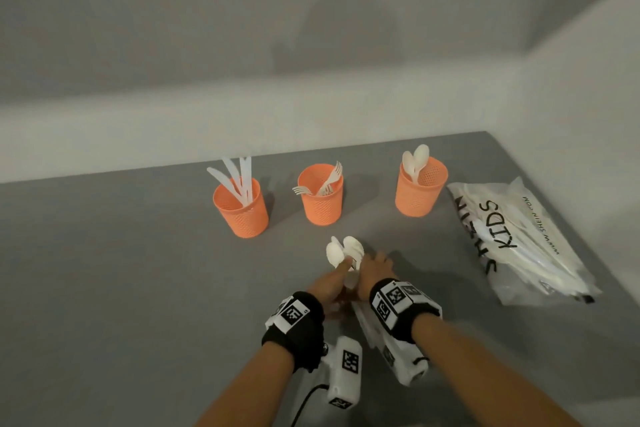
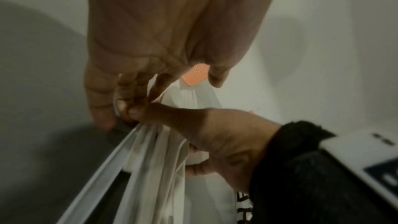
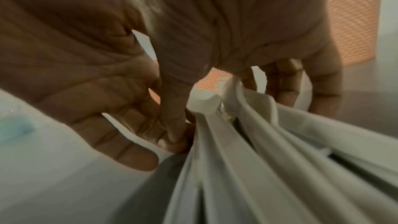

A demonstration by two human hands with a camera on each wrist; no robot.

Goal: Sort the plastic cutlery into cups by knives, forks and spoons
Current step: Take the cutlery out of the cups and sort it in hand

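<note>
Three orange mesh cups stand in a row on the grey table: the left cup (image 1: 242,210) holds knives, the middle cup (image 1: 322,199) forks, the right cup (image 1: 419,191) spoons. In front of them both hands hold one bundle of white plastic cutlery (image 1: 344,250), with spoon bowls sticking up out of it. My left hand (image 1: 330,282) grips the bundle from the left, fingers curled round the handles (image 2: 150,159). My right hand (image 1: 375,269) grips it from the right, fingers curled round the same handles (image 3: 247,159). The hands hide the bundle's middle.
A white plastic bag (image 1: 519,243) printed with black letters lies at the table's right edge, more white cutlery showing inside. A pale wall runs behind the cups. Bare grey tabletop (image 1: 121,270) stretches to the left of the hands.
</note>
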